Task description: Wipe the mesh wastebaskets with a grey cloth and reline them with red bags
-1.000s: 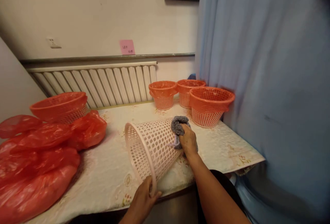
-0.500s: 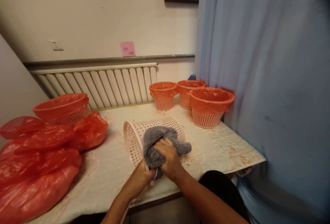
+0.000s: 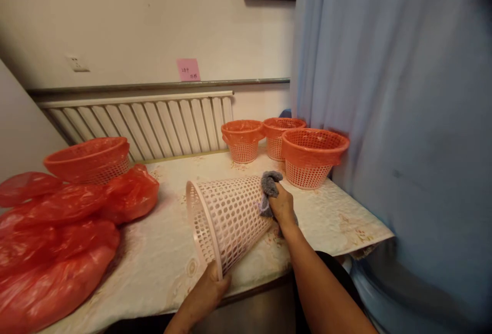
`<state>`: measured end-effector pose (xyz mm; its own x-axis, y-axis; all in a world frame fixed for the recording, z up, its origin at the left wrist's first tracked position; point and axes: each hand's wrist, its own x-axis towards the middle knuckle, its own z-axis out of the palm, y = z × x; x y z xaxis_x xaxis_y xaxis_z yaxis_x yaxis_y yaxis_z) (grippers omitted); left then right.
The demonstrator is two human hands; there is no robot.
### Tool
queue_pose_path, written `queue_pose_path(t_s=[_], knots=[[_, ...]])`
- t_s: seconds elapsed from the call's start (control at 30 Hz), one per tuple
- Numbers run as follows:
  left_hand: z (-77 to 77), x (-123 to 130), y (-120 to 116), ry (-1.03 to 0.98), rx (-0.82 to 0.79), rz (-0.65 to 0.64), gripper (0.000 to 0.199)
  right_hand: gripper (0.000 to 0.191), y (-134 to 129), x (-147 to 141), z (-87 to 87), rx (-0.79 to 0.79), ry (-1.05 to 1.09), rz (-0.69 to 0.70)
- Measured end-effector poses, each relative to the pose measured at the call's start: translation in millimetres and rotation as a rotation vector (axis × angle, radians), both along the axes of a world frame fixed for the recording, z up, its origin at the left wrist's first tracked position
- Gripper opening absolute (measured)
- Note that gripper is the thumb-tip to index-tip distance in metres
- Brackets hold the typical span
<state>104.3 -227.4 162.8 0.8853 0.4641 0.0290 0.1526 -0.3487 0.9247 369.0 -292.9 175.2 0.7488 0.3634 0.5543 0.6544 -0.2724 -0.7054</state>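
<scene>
A pale pink perforated plastic basket (image 3: 234, 216) lies on its side on the table, its open mouth facing left. My left hand (image 3: 209, 285) grips the near edge of its rim, thumb over the outside. At the basket's base, my right hand (image 3: 282, 206) is closed on a crumpled grey cloth (image 3: 270, 183) that presses against the bottom end. Part of the cloth hangs below the hand, and the fingers are mostly hidden by it.
Red plastic bags (image 3: 61, 242) are heaped on the left, before a red-lined basket (image 3: 90, 160). Three more lined baskets (image 3: 315, 162) stand at the back right, beside a blue curtain (image 3: 384, 119). The table's cover (image 3: 161, 267) has a floral pattern. A radiator (image 3: 154, 126) runs behind.
My right hand has moved the grey cloth rightward from the basket's rim and side to its base. My left hand stays on the rim, slightly lower.
</scene>
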Motion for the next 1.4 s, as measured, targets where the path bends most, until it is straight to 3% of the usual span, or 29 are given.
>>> queue_pose_path(t_s=[0.07,0.13,0.23,0.33,0.43,0.5,0.6,0.77,0.87,0.97,1.07,1.23,1.3,1.4], knots=[[0.2,0,2,-0.004,0.012,-0.004,0.038,0.035,-2,-4,-1.5,0.006,0.010,-0.040],[2.0,1,6,-0.007,0.034,-0.007,0.039,0.043,0,-23,-2.3,0.047,-0.111,0.028],[7.6,3,10,-0.029,0.079,-0.014,0.033,0.060,1,-70,-0.2,0.086,-0.327,0.279],[15.6,1,10,-0.086,0.135,-0.060,0.026,0.059,-2,-118,6.8,0.067,-0.451,0.553],[20.9,-1,7,-0.099,0.147,-0.100,0.028,0.057,-5,-141,16.4,0.022,-0.484,0.632],[18.5,-2,5,-0.094,0.144,-0.095,0.025,0.060,-4,-138,21.9,-0.006,-0.502,0.640],[2.9,-4,2,-0.015,0.138,-0.039,0.027,0.066,2,-110,25.8,-0.019,-0.487,0.604],[-28.1,-12,-5,0.157,0.104,-0.018,0.046,0.052,4,-43,21.1,0.027,-0.232,0.275],[-25.4,-15,-10,0.172,0.084,-0.086,0.049,0.033,-6,-16,16.3,-0.017,-0.021,0.062],[-7.8,-13,-12,0.209,0.073,-0.073,0.047,0.024,-14,-7,13.1,-0.062,0.098,-0.024],[12.5,-5,-10,0.109,0.027,0.017,0.049,0.027,-16,-10,10.8,-0.048,0.081,-0.003],[34.6,13,2,-0.141,-0.234,0.118,0.056,0.041,-11,-33,2.0,0.023,-0.063,0.079],[39.7,17,6,-0.152,-0.270,0.106,0.054,0.052,-10,-54,-0.5,0.033,-0.189,0.203],[44.5,17,11,-0.133,-0.197,0.095,0.046,0.060,-12,-97,3.5,0.024,-0.363,0.496]])
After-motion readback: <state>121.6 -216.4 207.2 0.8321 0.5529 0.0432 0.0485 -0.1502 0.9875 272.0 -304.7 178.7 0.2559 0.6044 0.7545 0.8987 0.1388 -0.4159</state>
